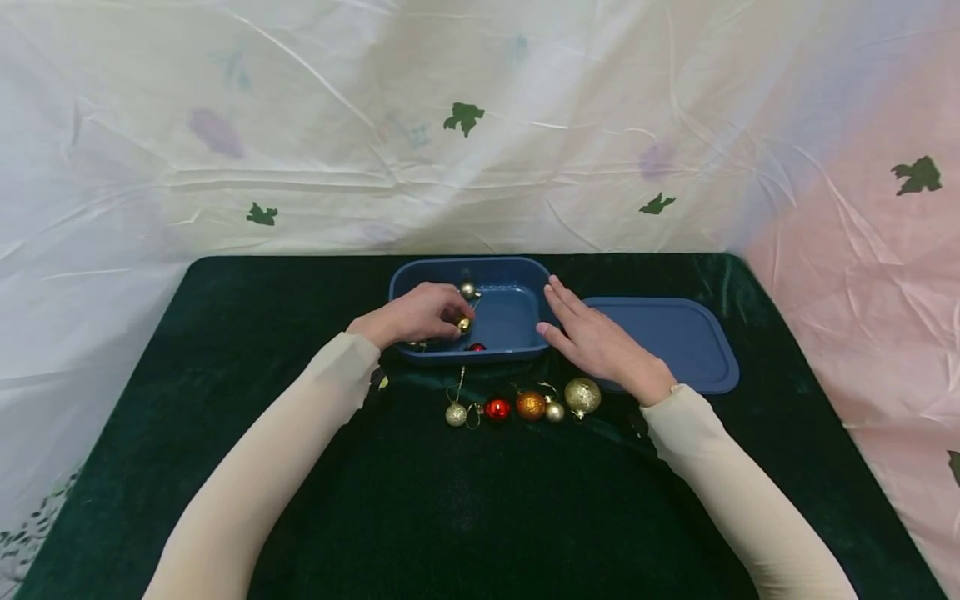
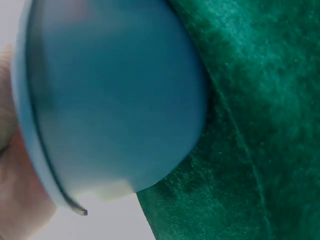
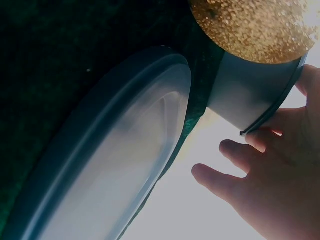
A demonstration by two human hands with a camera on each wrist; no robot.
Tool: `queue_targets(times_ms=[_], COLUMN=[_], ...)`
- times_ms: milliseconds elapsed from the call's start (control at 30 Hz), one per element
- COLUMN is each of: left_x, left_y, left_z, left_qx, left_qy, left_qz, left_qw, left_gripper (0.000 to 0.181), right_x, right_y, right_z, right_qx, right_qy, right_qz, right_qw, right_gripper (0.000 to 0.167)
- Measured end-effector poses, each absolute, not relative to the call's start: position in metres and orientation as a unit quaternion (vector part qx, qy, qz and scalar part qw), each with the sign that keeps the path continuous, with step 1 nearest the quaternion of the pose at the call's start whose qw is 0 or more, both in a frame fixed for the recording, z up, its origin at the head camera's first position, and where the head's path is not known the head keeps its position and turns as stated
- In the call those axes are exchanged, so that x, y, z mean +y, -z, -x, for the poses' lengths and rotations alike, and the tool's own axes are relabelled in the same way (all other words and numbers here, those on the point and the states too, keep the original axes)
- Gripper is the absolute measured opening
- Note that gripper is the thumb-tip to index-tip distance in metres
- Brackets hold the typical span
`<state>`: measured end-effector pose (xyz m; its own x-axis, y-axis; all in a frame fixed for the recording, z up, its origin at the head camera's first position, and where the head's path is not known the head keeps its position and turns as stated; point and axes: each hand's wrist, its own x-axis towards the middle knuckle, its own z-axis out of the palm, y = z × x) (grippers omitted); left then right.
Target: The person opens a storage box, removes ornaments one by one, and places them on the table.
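My left hand (image 1: pixel 420 315) reaches over the left side of a blue box (image 1: pixel 480 357) and pinches a shiny gold bauble (image 1: pixel 464 325) low inside it. In the left wrist view the box wall (image 2: pixel 120 100) hides most of that hand. Also in the box lie a pale gold bauble (image 1: pixel 468 290) and a red bauble (image 1: pixel 477 347), partly covered by the front rim. With its fingers straight, my right hand (image 1: pixel 600 342) touches the box's right rim; the right wrist view shows its fingers (image 3: pixel 235 182) spread there.
In front of the box is a row: a small glittery bauble (image 1: pixel 456 414), a red one (image 1: pixel 497 408), an orange one (image 1: pixel 530 406), a small pale gold one (image 1: pixel 554 410) and a large glittery gold one (image 1: pixel 582 396). A blue lid (image 1: pixel 675 337) lies right, on dark green cloth (image 1: pixel 450 517).
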<state>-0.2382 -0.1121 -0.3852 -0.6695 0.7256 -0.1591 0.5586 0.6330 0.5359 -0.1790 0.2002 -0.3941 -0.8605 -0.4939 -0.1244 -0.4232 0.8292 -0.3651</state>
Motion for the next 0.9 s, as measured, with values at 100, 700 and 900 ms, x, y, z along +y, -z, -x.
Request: queue_targets(times_ms=[100, 700, 900], left_x=[-0.113, -0.129, -0.133], left_y=[0.382, 0.362, 0.359], left_z=[0.236, 0.215, 0.207], left_qx=[0.884, 0.863, 0.862], left_qy=[-0.239, -0.302, -0.310], left_qz=[-0.362, -0.390, -0.392], left_qw=[0.174, 0.108, 0.088], left_gripper=[0.032, 0.033, 0.035], right_x=[0.200, 0.201, 0.201], right_y=[0.394, 0.394, 0.394], right_z=[0.179, 0.182, 0.183], right_qx=[0.951, 0.950, 0.950], right_qy=[0.164, 0.167, 0.167], right_qz=[0.240, 0.238, 0.238], right_qw=[0.108, 0.113, 0.111], right_gripper=[0.078, 0.078, 0.077])
